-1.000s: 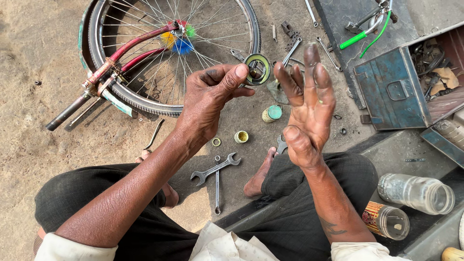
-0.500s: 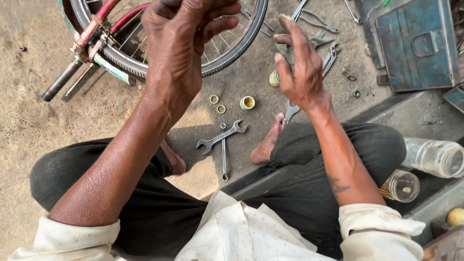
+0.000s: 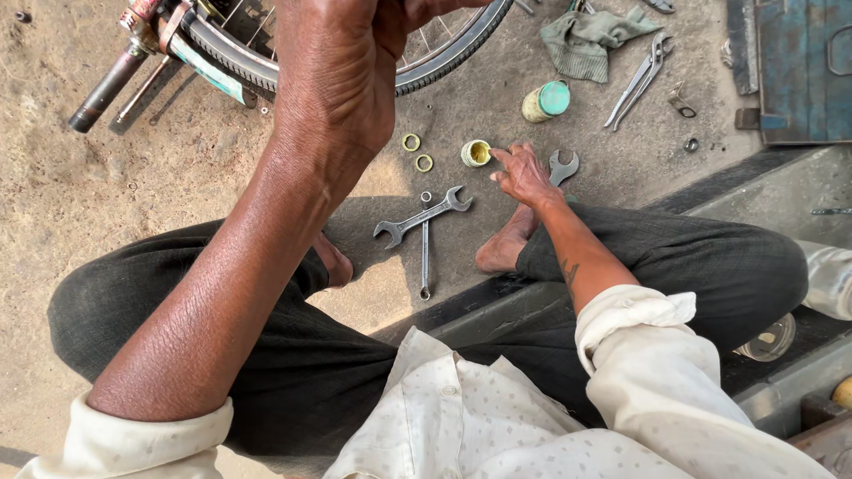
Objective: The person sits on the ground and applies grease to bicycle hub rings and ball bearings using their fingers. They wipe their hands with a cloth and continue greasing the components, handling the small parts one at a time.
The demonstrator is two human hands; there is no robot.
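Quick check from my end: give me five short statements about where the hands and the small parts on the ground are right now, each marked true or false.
1. The right hand reaches down to the small yellow cup on the ground. True.
2. The left hand rests flat on the ground. False: it is raised close to the camera, in front of the bicycle wheel.
3. Two wrenches lie crossed between the bare feet. True.
4. The pliers are in the right hand. False: they lie on the ground near the green cloth.
5. Two small yellow rings lie left of the yellow cup. True.
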